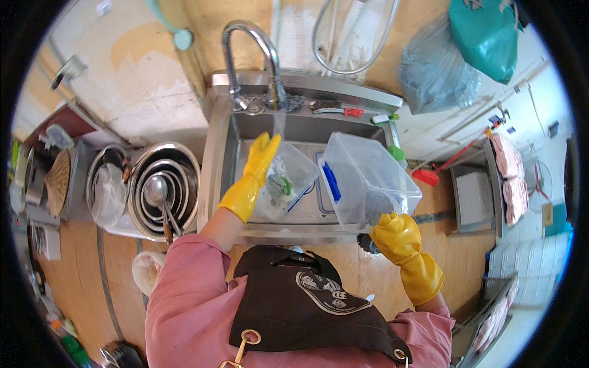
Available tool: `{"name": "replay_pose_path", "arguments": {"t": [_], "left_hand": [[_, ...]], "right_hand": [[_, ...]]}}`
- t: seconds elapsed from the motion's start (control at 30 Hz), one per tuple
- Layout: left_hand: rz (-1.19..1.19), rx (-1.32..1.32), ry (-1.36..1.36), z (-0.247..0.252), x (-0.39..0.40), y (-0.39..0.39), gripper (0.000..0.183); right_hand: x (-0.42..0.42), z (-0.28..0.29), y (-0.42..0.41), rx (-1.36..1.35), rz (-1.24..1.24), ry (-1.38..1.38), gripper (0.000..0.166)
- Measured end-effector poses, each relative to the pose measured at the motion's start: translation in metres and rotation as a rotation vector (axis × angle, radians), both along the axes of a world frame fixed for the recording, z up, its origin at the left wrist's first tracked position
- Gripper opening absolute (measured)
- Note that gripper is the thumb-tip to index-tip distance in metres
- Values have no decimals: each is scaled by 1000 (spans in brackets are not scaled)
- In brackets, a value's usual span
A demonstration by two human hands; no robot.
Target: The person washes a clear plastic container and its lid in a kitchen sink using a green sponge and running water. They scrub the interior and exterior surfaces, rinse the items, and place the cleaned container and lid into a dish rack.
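My left hand [252, 178], in a wet yellow rubber glove, is over the left part of the stainless steel sink [299, 120], at the rim of a clear plastic container [299, 158]. Whether its fingers grip that rim is unclear. In the container lie a green-and-white item [285, 185] and some suds. My right hand [395, 234], also in a yellow glove, is closed on the lower right edge of a large clear plastic bin [363, 170] with a blue latch. The bin is tilted on its side over the sink's right part. Water runs from the chrome faucet [251, 27] near my left fingertips.
A blue-edged lid [322, 202] lies in the sink. On the back ledge are a red-handled tool [353, 112], a steel scourer [294, 102] and a green-and-white brush [381, 119]. Nested steel bowls [133, 207] with a strainer [156, 189] stand at left. A green bottle [397, 154] is beside the sink.
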State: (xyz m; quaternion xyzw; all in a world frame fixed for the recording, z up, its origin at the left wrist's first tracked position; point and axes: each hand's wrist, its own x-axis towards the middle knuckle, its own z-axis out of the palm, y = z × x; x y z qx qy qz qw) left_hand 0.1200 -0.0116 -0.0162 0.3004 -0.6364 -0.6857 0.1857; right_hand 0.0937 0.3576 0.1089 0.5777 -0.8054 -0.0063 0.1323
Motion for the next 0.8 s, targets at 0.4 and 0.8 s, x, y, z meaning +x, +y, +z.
{"name": "replay_pose_path", "arguments": {"t": [0.4,0.8], "left_hand": [[217,143,-301,-4,181,75,73],[344,292,292,-16,322,9,37]], "right_hand": [[-20,11,-20,-810,-213,-1239,15],[151,-94,-299,-836,-140,-2567,15]]}}
